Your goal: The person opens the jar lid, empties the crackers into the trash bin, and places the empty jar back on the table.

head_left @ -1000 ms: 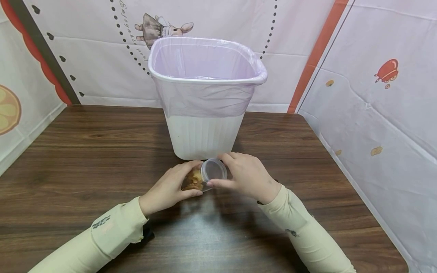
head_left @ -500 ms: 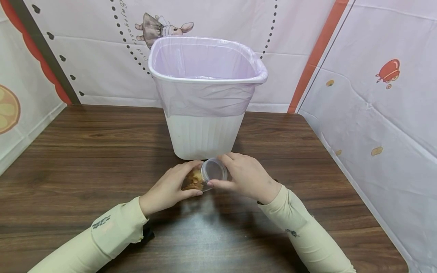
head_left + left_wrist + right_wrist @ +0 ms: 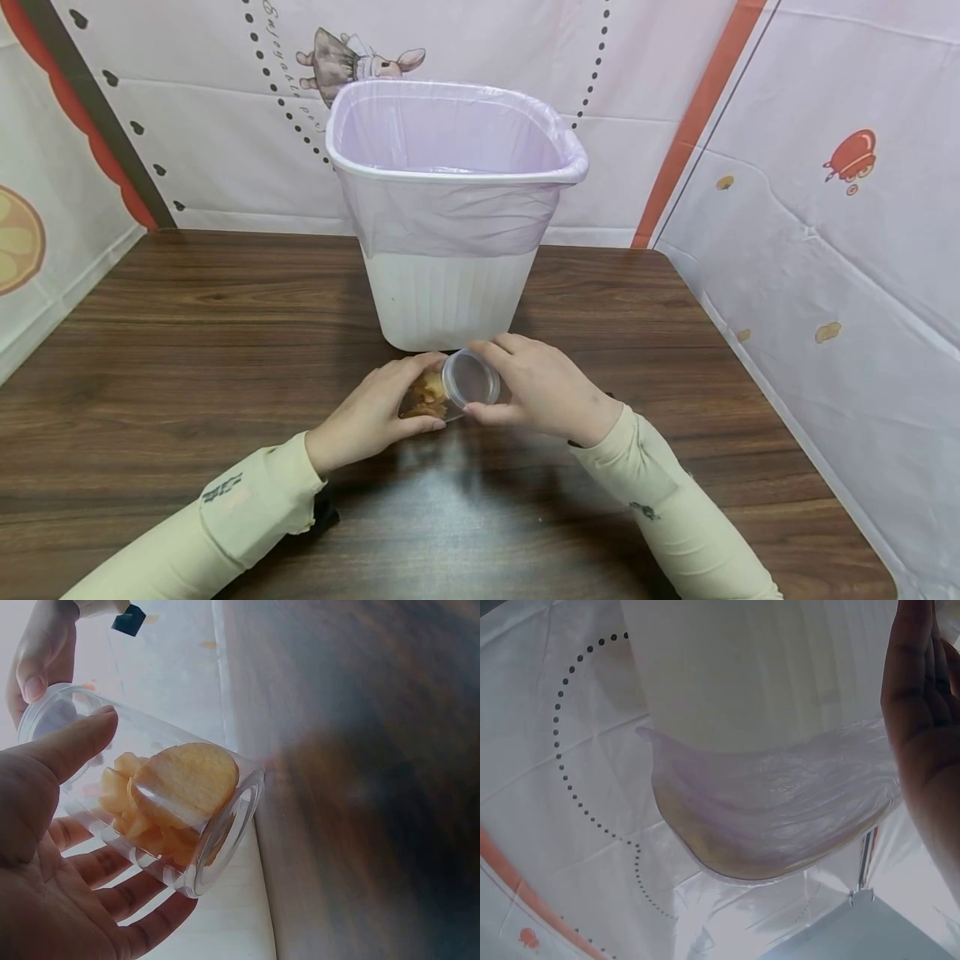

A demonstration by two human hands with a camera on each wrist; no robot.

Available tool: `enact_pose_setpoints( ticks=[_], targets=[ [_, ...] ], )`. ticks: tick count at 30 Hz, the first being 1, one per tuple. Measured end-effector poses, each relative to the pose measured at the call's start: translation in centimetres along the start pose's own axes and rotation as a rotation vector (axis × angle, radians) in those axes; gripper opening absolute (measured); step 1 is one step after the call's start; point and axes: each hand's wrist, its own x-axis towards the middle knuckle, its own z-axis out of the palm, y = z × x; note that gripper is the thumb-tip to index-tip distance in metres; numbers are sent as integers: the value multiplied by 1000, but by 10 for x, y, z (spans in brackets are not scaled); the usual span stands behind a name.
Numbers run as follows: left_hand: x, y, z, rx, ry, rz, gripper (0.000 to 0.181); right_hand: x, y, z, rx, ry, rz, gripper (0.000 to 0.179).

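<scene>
My left hand [image 3: 367, 417] grips a clear plastic jar [image 3: 131, 825] round its side, fingers beneath and thumb across it in the left wrist view. Yellow-brown chips [image 3: 185, 784] lie inside, gathered toward the base. Tilted over, the jar has its top end facing up and right in the head view. There my right hand [image 3: 551, 392] pinches the round clear lid [image 3: 471, 380], thumb at the near edge and fingers at the far edge. The right wrist view has only part of this hand at its right border, and the lid is out of sight there.
Just behind the hands stands a white trash bin [image 3: 446, 300] lined with a thin purple bag [image 3: 457, 217]. Dark wood table [image 3: 187, 333] spreads out on both sides. Printed cloth [image 3: 825, 233] hangs at the back and sides.
My right thumb and fingers have shifted slightly on the lid's rim, the thumb a little to the right. My left hand and the jar stay in place.
</scene>
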Motion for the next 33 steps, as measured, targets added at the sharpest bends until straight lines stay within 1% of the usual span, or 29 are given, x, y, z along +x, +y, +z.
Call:
enact_pose_setpoints(
  ticks=[8,20,28,33],
  targets=[
    [0,1,-1,7,-5,0,73,0,2,-2,27,4,-56,60],
    [-1,3,-2,6,-8,4,74,0,3,-6,34,-35,-100,63],
    [-1,4,-2,21,-10,5,75,-1,5,-6,27,-35,-144,69],
    [-1,4,-3,32,-9,4,75,-1,6,-6,30,-23,-171,69]
  ],
)
